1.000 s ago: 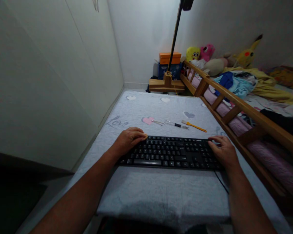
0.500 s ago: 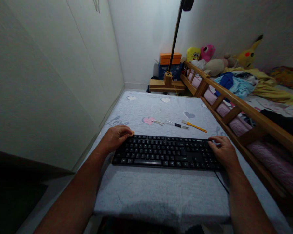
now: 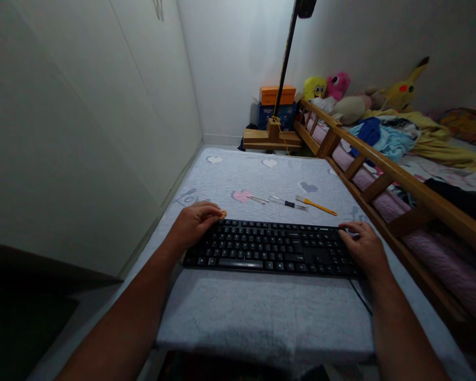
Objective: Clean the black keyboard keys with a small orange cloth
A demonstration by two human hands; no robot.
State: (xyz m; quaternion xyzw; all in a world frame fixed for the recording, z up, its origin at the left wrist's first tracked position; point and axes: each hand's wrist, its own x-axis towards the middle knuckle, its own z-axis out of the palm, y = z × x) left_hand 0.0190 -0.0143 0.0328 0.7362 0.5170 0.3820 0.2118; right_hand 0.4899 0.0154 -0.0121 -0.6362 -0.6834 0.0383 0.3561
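Observation:
A black keyboard [image 3: 262, 247] lies flat on the cloth-covered table [image 3: 262, 312], its cable running off near the right end. My left hand [image 3: 199, 222] is over the keyboard's upper left corner, its fingers pinching a small orange-tan piece [image 3: 223, 214]. At the keyboard's right end, my right hand [image 3: 360, 244] grips the edge between thumb and fingers. Beyond the keyboard lie thin swabs [image 3: 257, 199], a black-handled metal tool [image 3: 289, 204] and a brush with a yellow handle [image 3: 319, 206].
To the right runs a wooden bed rail [image 3: 388, 172], with plush toys and clothes on the bed behind it. A wooden stand [image 3: 273, 138] with a dark pole and an orange box [image 3: 277, 95] stand past the table's far edge. White cabinet doors [image 3: 103, 106] rise at left.
My left hand has moved slightly right along the keyboard's top edge with the small piece. My right hand has stayed at the right end.

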